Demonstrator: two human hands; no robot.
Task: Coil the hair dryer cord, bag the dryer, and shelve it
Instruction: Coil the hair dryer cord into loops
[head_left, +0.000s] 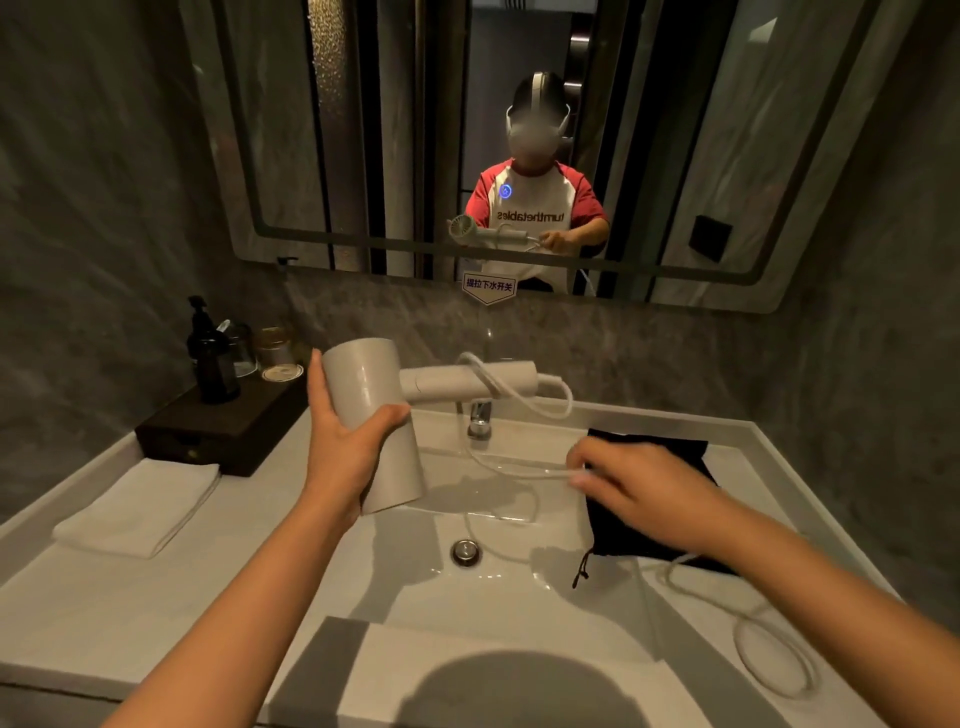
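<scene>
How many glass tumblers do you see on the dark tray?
2: one clear glass tumbler directly behind the dark pump bottle, one gold-rimmed glass tumbler to its right. The bottle may hide more.

Faucet (479, 418) blocks behind; basin (498, 597) centre open.

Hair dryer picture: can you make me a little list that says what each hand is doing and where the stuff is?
left hand: gripping the hair dryer by its barrel, above the sink
right hand: pinching the cord, held over the black bag
cord: one loop around the handle; the rest trails loose on the counter at right
black bag: flat on the counter, right of the faucet
towel: folded, left of the sink
dark bottle: on the box at back left
</scene>
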